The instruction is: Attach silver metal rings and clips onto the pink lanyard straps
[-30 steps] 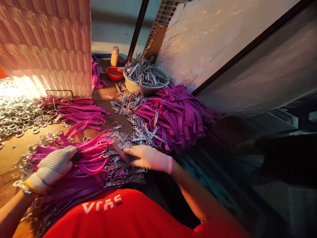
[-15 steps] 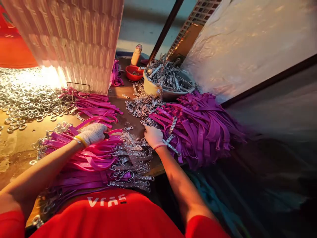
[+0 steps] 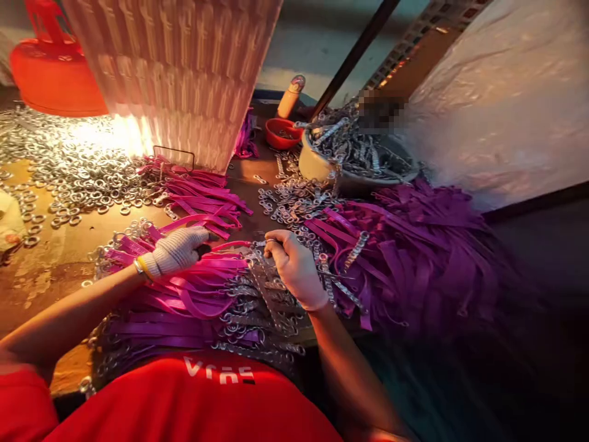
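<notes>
My left hand (image 3: 179, 252), in a white knit glove, is closed round a pink-purple strap (image 3: 230, 245); something dark shows at its fingertips, too shadowed to name. The strap runs right to a small metal link (image 3: 257, 244). My right hand (image 3: 298, 271), also gloved, pinches that link between thumb and finger. Under my hands lies a pile of purple straps (image 3: 193, 298) with metal rings at their left ends and metal chain pieces (image 3: 271, 294) at their right ends.
Loose metal rings (image 3: 83, 178) spread at the left under a red lamp (image 3: 59, 77), beside a corrugated clear panel (image 3: 184, 80). A tub (image 3: 315, 162) heaped with chains, a red bowl (image 3: 278, 142) and a bottle (image 3: 289, 101) stand behind. Purple straps (image 3: 423, 252) heap at the right.
My right hand has come up from the small links beside the right strap heap and now pinches a link at the strap's end. My left hand keeps its hold. The view has shifted left.
</notes>
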`<state>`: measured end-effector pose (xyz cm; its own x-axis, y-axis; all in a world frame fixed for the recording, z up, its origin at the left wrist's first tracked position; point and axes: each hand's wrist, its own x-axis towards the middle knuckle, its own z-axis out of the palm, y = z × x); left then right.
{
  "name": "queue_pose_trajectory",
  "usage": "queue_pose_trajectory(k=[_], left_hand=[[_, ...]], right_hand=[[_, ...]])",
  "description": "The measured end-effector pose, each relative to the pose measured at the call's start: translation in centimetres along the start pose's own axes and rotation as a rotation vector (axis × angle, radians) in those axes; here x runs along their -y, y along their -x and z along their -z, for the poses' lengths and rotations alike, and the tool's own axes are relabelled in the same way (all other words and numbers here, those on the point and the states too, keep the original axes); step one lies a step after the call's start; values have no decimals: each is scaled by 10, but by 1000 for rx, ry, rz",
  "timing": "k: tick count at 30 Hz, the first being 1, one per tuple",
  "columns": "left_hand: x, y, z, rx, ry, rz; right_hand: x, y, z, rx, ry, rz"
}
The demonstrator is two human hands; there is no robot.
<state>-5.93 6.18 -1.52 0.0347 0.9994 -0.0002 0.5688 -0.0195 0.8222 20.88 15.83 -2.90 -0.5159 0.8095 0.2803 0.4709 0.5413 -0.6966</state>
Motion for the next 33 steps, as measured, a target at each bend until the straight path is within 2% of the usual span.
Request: queue_pose_trajectory(k=[2,4,6,7,9,11,14,17,20,23,26,29,33], left_hand=[[-8,8,-4,-117,590,87],[-18,18,-7,-185,1079,250],[-26,27,-10,-284,1376,365],[-28,30,-12,-331,1441,398],[-29,36,-17,-400,1447,408],[-28,40,-24,-421,1377,390],[-26,49,-34,-441,1300,348],[-28,60,-37,-457,1267,279],[-32,69,-38,-465,1262,254],[-35,75,-39,-453,1207,252],[-38,79,-41,-504,1154,181],[-40,81,-42,-493,1105,147],[-43,81,-42,-485,1021,105]], right_hand=[[28,0,-11,23,-93,50],[54,3,-23,41,-128,110],[74,8,-36,48,-125,189],[82,11,-42,47,-110,243],[93,17,-54,39,-46,367],[99,22,-64,41,53,481],[102,26,-72,41,187,560],[104,27,-71,-16,141,498],[107,25,-64,-82,-44,322],[111,24,-58,-61,-146,212],[111,27,-58,-27,-165,198],[110,31,-60,-29,-144,199],[112,33,-60,4,30,270]])
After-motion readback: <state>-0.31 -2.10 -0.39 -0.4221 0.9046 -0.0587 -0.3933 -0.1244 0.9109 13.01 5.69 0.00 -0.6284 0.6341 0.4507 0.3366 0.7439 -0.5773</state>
